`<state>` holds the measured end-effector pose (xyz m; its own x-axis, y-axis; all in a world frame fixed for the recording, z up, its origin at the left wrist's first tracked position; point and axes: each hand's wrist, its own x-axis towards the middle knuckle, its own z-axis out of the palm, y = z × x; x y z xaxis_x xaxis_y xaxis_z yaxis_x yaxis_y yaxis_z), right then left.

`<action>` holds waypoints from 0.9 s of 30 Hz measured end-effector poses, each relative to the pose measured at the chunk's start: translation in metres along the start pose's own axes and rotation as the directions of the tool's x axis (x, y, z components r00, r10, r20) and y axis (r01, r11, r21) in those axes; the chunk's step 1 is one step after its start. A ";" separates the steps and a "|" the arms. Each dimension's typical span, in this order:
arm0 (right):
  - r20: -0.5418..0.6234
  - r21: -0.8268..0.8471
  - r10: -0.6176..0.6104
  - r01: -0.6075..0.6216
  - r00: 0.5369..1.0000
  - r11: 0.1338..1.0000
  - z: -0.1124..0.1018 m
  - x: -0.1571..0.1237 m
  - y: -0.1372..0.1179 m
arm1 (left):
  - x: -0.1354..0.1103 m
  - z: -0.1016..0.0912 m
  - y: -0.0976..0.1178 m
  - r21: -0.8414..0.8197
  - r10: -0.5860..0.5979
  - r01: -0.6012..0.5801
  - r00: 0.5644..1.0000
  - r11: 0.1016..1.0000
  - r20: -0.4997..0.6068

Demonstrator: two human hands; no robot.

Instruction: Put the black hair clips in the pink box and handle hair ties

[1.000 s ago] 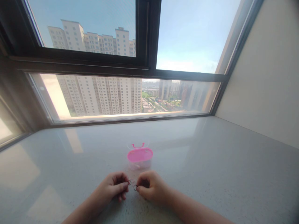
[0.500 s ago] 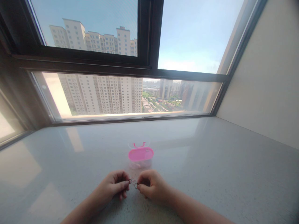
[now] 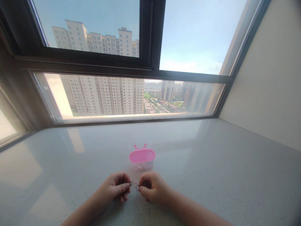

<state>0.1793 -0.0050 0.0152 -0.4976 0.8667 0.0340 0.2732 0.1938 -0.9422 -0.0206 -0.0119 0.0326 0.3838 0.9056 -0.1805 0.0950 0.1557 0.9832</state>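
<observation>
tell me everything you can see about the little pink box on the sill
The small box has an opaque pink lid over a clear, see-through body, plastic by the look of it. A thin pink handle loop rises at its far edge. It looks closed and stands upright on the pale speckled sill, just beyond the left hand and right hand. Neither hand touches it. Its contents are too faint to tell.
</observation>
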 end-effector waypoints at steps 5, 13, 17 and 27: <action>0.011 0.001 0.018 -0.018 1.000 1.000 0.000 0.001 0.002 | 0.000 0.000 -0.001 0.006 -0.002 0.002 1.000 1.000 -0.008; -0.005 -0.037 0.001 -0.001 1.000 0.999 0.000 0.000 0.002 | -0.001 0.002 0.003 0.016 -0.008 0.008 1.000 1.000 -0.023; 0.001 -0.049 -0.002 0.002 1.000 0.999 0.000 -0.001 -0.001 | 0.000 0.000 0.000 0.017 -0.008 0.008 1.000 1.000 -0.014; -0.003 -0.086 -0.032 0.032 0.999 0.996 0.000 0.000 -0.001 | 0.001 0.000 -0.001 0.023 -0.017 0.017 1.000 1.000 -0.006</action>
<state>0.1791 -0.0048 0.0158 -0.5033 0.8616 0.0657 0.3268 0.2602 -0.9086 -0.0205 -0.0106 0.0312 0.3767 0.9051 -0.1971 0.1226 0.1622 0.9791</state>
